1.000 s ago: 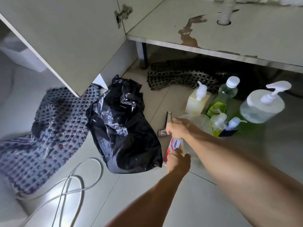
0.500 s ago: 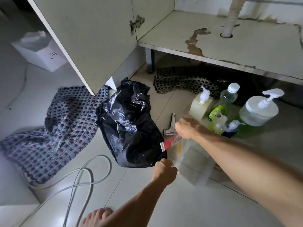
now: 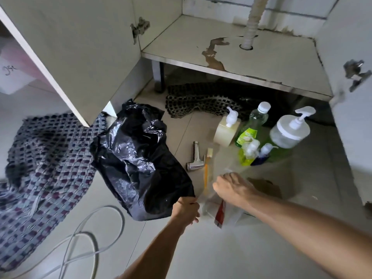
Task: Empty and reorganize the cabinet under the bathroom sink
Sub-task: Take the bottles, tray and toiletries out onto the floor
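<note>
Clear plastic bag [image 3: 223,200] in both curled hands [image 3: 231,187]

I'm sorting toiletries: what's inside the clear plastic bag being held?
Inside the clear plastic bag an orange-handled toothbrush and a red-and-white toothpaste tube show. The right hand covers part of the bag; anything else inside stays hidden.

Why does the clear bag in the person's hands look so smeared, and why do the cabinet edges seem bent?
Head view: the clear bag is motion-blurred between the left hand and right hand; the wide lens bows the cabinet door; light is dim and soft, darkest under the cabinet floor; the pump bottle stays fairly sharp.
</note>
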